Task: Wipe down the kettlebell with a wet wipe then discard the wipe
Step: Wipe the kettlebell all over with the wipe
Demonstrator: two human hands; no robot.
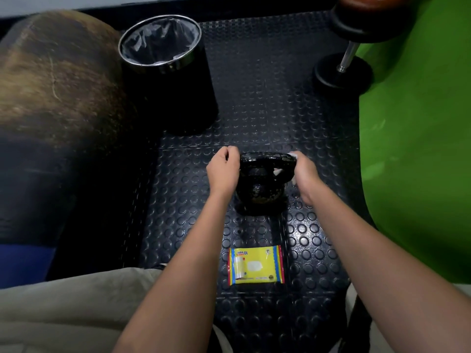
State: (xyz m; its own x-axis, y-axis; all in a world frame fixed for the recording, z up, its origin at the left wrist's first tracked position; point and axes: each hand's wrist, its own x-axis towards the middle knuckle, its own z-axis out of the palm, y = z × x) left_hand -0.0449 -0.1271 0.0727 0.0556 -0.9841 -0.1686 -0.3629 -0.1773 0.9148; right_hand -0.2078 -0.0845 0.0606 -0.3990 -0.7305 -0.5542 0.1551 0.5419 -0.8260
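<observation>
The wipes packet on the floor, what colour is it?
Yellow wipes packet, red and blue edges; head view.

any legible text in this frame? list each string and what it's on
"10 wipes": top left of the yellow wet wipe pack, seen upside down; the "10" is clear, the second word is less sure.
Other print on that pack: too small and blurred to read.
Kettlebell, lined bin, dumbbell: no readable markings.
</observation>
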